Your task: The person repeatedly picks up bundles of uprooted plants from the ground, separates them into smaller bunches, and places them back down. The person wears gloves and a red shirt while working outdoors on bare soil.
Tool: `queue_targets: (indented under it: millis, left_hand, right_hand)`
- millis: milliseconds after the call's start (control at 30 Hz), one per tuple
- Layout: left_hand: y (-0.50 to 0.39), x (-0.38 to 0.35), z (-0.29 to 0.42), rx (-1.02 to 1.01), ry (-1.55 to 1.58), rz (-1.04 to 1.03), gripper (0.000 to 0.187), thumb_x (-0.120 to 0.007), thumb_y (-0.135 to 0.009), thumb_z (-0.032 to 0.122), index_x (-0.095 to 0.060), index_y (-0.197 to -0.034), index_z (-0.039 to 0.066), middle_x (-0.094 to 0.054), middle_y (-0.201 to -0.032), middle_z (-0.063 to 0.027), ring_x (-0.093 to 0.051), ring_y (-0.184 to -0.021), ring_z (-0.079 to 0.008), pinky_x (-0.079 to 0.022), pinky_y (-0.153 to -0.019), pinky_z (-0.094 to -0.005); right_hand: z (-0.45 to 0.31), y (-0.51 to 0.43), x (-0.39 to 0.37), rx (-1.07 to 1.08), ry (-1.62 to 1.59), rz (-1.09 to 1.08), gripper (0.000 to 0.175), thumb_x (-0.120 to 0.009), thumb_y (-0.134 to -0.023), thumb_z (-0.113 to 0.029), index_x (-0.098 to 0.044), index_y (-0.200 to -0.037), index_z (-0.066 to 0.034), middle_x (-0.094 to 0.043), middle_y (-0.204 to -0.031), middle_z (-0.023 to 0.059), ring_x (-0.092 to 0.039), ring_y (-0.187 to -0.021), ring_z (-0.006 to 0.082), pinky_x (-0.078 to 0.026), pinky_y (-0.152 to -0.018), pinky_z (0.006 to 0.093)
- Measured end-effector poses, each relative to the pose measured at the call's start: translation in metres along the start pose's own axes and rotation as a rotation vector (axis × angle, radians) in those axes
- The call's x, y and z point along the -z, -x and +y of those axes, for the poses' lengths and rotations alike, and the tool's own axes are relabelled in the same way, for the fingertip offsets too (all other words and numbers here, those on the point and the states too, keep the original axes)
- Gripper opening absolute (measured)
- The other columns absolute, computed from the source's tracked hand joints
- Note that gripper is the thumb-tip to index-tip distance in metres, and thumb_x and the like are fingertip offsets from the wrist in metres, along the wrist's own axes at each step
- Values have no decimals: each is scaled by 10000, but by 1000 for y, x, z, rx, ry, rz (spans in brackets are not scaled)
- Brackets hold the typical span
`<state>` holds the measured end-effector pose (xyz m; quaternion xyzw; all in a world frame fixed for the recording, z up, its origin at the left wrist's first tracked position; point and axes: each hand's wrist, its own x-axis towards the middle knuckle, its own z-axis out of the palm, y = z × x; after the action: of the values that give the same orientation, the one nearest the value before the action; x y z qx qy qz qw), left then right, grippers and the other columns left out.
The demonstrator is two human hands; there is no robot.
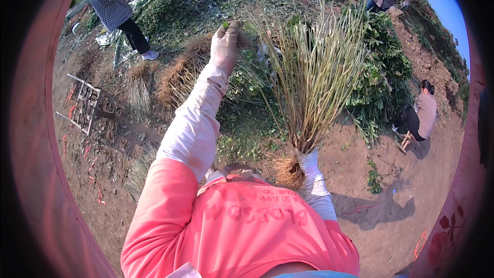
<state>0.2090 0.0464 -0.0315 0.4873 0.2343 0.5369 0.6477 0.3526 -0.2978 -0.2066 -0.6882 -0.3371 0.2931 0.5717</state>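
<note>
My right hand [308, 162], in a pale work glove, grips a large bundle of thin, bare plant stems [314, 81] just above their roots. The stems fan upward and away from me, and the tangled brown roots [290, 172] hang beside the glove. My left hand [227, 46], in a soiled glove, is stretched forward to the left of the stem tips, apart from the bundle. Its fingers are bent, and a small green leaf [225, 25] shows at them. Whether the fingers pinch that leaf is unclear.
Rooted stem bundles [185, 73] lie ahead on the ground. A leafy green heap [380, 73] rises to the right, near a person seated on a low stool [405, 141]. Two other people stand farther off. A small frame [85, 102] lies left, by red twine [92, 179].
</note>
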Motion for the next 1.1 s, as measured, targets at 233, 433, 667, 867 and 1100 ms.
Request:
queue_targets:
  millis: [233,433,667,867,1100]
  left_hand:
    - [-13,16,31,-795,-1290,62,278,-521,-914,351,-639,-879,102,-645,-710,-133,-628,-671,-341,-490,-597,-437]
    - [-43,17,55,-449,-1352,81,454,-401,-941,485,-650,-889,109,-650,-750,-169,-626,-738,-375,-490,-632,-456]
    - [-66,12,110,-720,-906,73,332,-550,-912,343,-652,-1072,71,-659,-932,-129,-629,-876,-246,-484,-780,-335]
    - [-26,10,93,-209,-359,-605,471,-598,-838,164,-506,-1291,70,-566,-1111,-41,-509,-1021,-114,-422,-897,-273]
    - [-12,17,102,-499,-903,-678,617,-587,-810,24,-405,-1394,107,-581,-1067,-61,-535,-992,-122,-450,-879,-280]
  right_hand:
    - [-18,4,3,-29,-106,-27,409,-658,-744,-35,-541,-1136,-15,-628,-991,50,-591,-902,146,-484,-791,298]
    - [-32,-3,1,-73,-113,-113,388,-651,-758,-47,-549,-1131,-10,-631,-1014,55,-598,-929,169,-479,-815,328]
    - [-32,-3,6,-56,-10,-164,379,-656,-773,-82,-571,-1140,-38,-625,-1071,45,-575,-978,165,-459,-859,331]
    - [-28,-7,6,-32,8,-203,389,-669,-766,-89,-562,-1136,-32,-615,-1034,33,-566,-904,153,-471,-797,317]
    - [-27,-5,5,-26,8,-203,391,-665,-766,-75,-562,-1141,-37,-620,-1051,33,-574,-932,151,-469,-825,318]
